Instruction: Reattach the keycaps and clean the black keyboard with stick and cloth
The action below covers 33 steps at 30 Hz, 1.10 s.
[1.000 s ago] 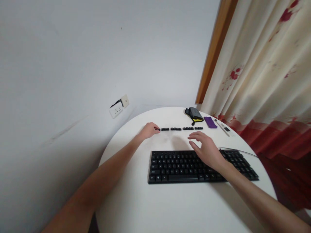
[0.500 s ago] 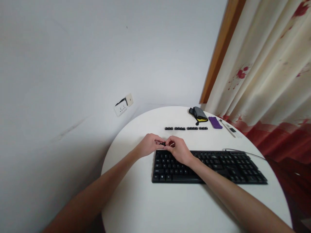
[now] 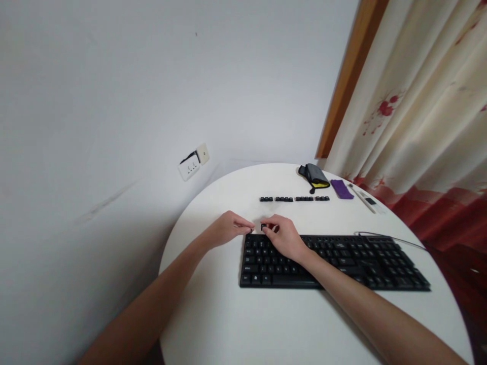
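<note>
A black keyboard (image 3: 304, 280) lies on the white round table, its top row bare of keycaps in places as far as I can see. My right hand (image 3: 284, 237) is over its upper left part, thumb and fingers pinching a small black keycap (image 3: 263, 226). Close by on the left, my left hand (image 3: 228, 229) has its fingertips pressed together at the keyboard's upper left corner; a tiny dark bit shows there, too small to name. Beyond both hands stands a row of loose black keycaps (image 3: 284, 199) in several short groups.
At the back right lie a grey and yellow cloth (image 3: 317, 175), a purple cloth (image 3: 342, 189) and a thin light-coloured tool (image 3: 362, 198). The keyboard's cable (image 3: 399, 240) runs off the right edge. A wall with a socket (image 3: 189, 167) borders the table's left side.
My left hand left the keycap row's left end and came down to the keyboard's corner. My right hand moved left to meet it; the hands have since parted slightly, a keycap in the right.
</note>
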Available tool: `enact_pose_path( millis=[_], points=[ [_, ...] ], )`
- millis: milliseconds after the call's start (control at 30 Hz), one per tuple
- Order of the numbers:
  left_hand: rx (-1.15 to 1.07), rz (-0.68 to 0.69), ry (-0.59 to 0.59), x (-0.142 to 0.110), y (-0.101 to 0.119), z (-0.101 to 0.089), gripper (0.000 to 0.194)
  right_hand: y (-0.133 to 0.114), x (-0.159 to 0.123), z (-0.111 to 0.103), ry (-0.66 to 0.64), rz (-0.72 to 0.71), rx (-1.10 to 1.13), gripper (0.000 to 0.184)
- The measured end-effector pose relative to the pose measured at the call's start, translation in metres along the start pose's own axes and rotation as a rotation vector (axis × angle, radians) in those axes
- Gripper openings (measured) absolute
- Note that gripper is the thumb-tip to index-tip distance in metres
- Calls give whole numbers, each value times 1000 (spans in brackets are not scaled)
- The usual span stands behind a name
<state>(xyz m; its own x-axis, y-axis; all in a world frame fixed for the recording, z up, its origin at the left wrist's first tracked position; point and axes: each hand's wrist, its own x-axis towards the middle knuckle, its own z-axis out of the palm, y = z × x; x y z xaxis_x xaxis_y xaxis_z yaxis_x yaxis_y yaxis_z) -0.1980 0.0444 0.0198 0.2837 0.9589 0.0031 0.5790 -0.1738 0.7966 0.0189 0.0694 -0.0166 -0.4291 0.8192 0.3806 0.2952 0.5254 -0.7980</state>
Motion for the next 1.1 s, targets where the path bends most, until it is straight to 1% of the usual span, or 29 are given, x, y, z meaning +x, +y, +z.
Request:
enact_pose_path(
  millis=[100, 233, 400, 533, 700, 1000, 1100],
  points=[
    [7, -26, -22, 1, -2, 0, 26, -3, -1, -4, -18, 29, -91, 16],
    [-23, -43, -54, 0, -1, 2, 25, -4, -1, -7, -60, 67, -119, 16],
    [-80, -58, -31, 1, 0, 5, 24, -1, -2, -8, -115, 89, -121, 16],
    [-156, -87, -32, 2, -5, 6, 27, -3, -2, -9, -141, 68, -131, 15],
    [-214, -133, -40, 3, -11, 7, 31, -3, -1, -8, -160, 1, -121, 15],
    [-171, -92, -36, 2, -7, 6, 28, -2, -4, -7, -140, -71, -167, 8],
    [-119, -52, -31, 1, -4, 7, 28, -2, -3, -8, -160, -28, -121, 6]
  ],
)
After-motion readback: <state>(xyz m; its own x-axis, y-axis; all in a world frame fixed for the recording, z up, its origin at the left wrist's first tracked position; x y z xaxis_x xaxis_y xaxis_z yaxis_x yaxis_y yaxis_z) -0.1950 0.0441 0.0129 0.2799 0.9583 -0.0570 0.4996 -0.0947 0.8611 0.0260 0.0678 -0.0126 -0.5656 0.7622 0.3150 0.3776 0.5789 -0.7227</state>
